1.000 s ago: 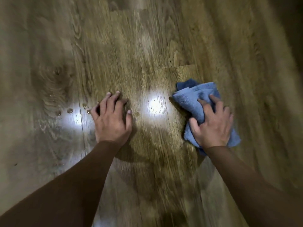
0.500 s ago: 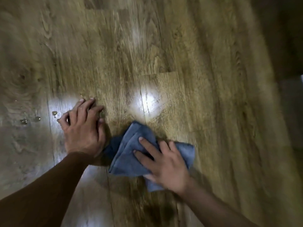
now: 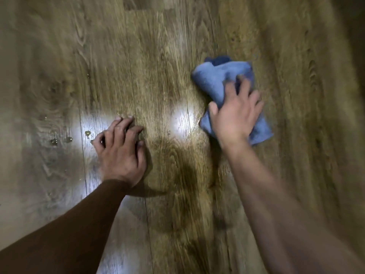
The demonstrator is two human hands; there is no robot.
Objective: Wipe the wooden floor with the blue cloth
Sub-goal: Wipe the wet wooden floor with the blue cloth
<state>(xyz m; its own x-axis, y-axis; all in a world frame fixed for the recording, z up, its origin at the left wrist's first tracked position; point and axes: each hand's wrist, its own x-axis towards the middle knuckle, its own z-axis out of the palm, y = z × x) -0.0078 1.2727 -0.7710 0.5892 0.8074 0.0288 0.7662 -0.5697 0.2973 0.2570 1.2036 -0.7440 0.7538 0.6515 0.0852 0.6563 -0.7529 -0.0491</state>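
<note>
You have no readable text, label, brand, number or sign anywhere in your view. The blue cloth (image 3: 223, 80) under your right hand (image 3: 235, 115) bears no tag or print that can be made out, and it is blurred. The wooden floor (image 3: 158, 56) shows only grain and glare.

Water droplets (image 3: 59, 140) in a small cluster at left, a few more scattered just right of them; two bright light glares (image 3: 181, 118) mid-scene, one left, one centre; dark shadow patch (image 3: 185, 173) near centre, blurred
</note>
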